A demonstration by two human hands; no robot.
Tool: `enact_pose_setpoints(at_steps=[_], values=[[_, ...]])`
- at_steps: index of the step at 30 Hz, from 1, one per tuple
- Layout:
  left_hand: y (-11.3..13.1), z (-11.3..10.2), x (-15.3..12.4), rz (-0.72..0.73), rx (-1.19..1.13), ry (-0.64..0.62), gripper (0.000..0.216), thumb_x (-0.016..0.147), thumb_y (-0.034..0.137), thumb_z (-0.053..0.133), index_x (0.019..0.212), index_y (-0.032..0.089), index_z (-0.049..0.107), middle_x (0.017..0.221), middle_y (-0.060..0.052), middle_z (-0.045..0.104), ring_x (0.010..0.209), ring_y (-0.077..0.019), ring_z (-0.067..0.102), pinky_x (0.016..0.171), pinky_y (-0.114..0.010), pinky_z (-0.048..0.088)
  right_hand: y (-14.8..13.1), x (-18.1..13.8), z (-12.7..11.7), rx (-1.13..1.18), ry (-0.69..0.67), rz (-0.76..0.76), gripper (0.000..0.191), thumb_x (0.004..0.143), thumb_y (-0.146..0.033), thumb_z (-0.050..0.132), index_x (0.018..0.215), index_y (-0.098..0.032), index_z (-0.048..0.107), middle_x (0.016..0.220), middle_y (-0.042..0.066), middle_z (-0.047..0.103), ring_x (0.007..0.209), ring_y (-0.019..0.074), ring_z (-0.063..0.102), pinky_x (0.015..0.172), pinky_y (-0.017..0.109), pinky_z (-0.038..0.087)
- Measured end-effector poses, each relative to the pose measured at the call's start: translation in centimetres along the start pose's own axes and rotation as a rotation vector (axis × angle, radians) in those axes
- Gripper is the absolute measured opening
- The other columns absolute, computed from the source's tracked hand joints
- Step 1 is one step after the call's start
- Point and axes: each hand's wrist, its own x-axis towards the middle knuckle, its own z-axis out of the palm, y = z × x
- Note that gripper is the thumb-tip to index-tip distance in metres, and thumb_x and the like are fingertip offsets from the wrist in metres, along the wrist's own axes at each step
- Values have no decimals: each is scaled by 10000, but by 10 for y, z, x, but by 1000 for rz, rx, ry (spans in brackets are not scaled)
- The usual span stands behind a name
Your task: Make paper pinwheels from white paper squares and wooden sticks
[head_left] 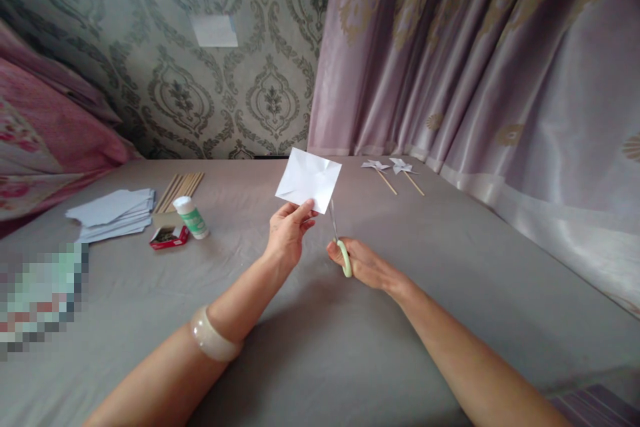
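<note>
A square of white paper [309, 177] is pinched by its near edge between the thumb and fingers of my left hand [290, 230], above the surface. Slits or creases show near its corners. My right hand [363, 261] grips a pair of scissors [344, 257] with pale green handles. The blades point up and away, at the paper's near right corner; whether they touch the paper I cannot tell. At the back right lie two white paper pinwheels [375, 165] on thin wooden sticks.
On the left of the grey cloth [425, 360] lie a stack of white paper [113, 213], several wooden sticks [180, 192], a white-and-green glue stick [191, 217] and a small red box [169, 237]. A pixelated patch covers the far left. Curtains [450, 53] hang along the right.
</note>
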Motion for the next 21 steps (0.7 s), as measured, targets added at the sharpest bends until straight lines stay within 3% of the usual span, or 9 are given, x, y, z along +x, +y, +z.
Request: enact_pose_setpoints(at_steps=[21], values=[[-9, 3, -8, 8, 67, -12, 267, 556, 295, 796, 585, 138, 582, 579, -12, 598, 590, -106, 581, 579, -227, 472, -6, -1, 1, 38, 53, 54, 560, 774, -707, 436, 567, -188, 412, 549, -49, 334, 543, 95, 294, 517, 254, 225]])
